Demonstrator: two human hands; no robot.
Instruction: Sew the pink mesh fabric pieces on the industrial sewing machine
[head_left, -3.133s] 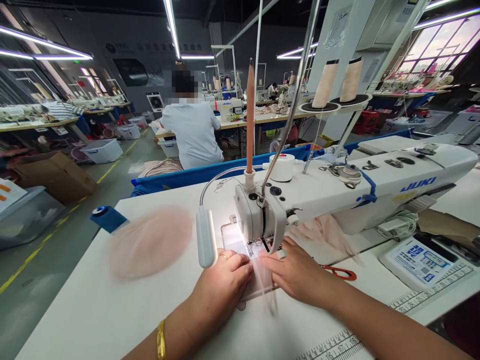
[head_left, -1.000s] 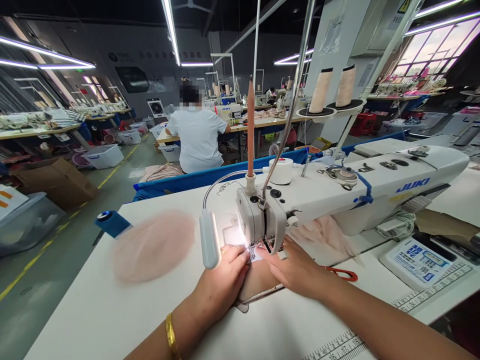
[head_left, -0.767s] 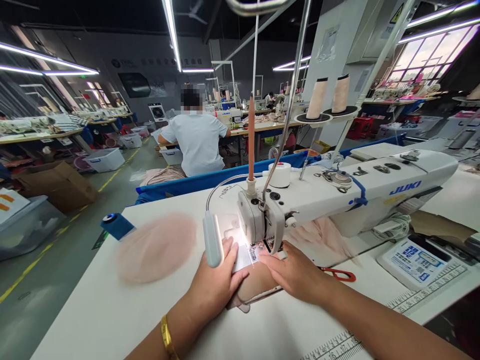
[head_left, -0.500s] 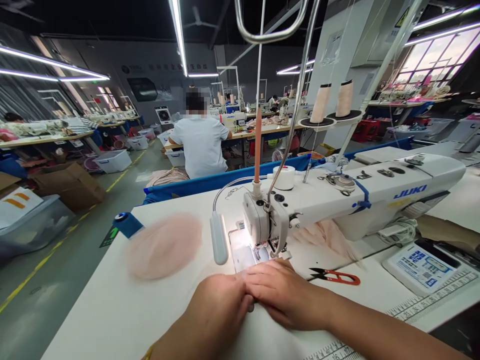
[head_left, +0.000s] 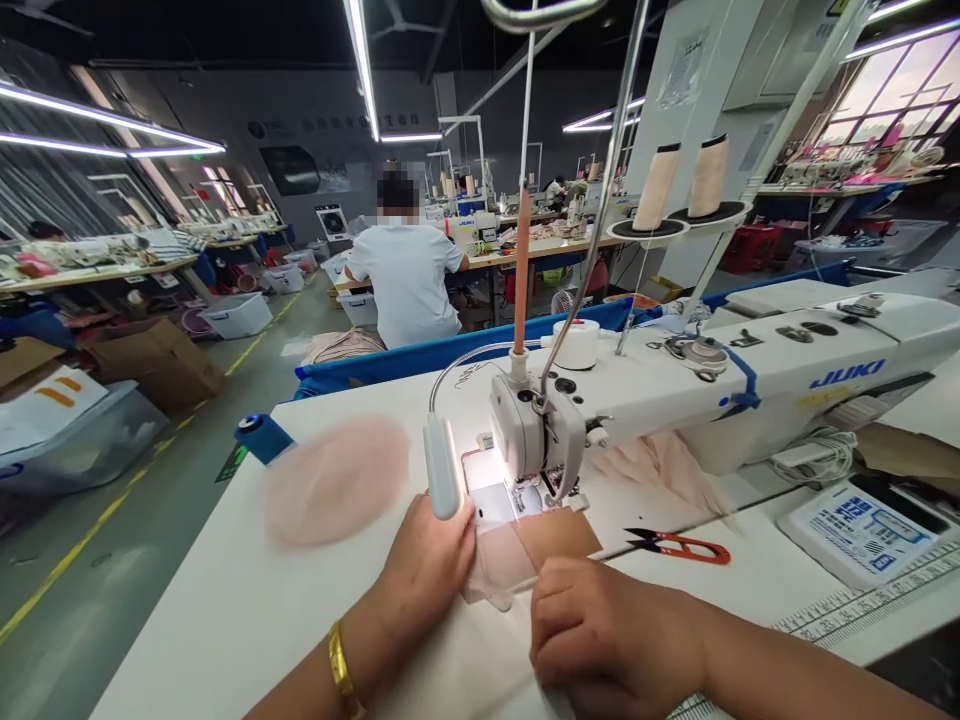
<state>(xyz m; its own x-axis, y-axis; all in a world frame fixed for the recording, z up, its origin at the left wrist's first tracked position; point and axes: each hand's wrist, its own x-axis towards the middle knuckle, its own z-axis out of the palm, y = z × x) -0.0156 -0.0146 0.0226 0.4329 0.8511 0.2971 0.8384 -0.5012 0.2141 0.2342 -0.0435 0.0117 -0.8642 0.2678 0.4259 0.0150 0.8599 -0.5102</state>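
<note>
My left hand [head_left: 429, 560] rests on the left edge of a small pink fabric piece [head_left: 534, 545], fingers curled onto it, just below the lamp head [head_left: 440, 478]. The fabric lies flat in front of the presser foot [head_left: 541, 494] of the white sewing machine [head_left: 720, 385]. My right hand [head_left: 615, 640] is closed into a loose fist on the table near the fabric's lower right edge; what its fingers pinch is hidden. A gold bangle [head_left: 341, 668] sits on my left wrist.
Red-handled thread snips [head_left: 679, 545] lie right of the fabric. A round pink fabric stack [head_left: 337, 480] and a blue thread cone [head_left: 262, 437] sit at the left. More pink cloth [head_left: 660, 465] lies under the machine arm. A control panel [head_left: 862, 530] is at the right. A person sits ahead.
Both hands pulled back from the needle toward me, then parted. The left went back up to the fabric's left edge; the right dropped lower. The fabric now lies spread before the foot.
</note>
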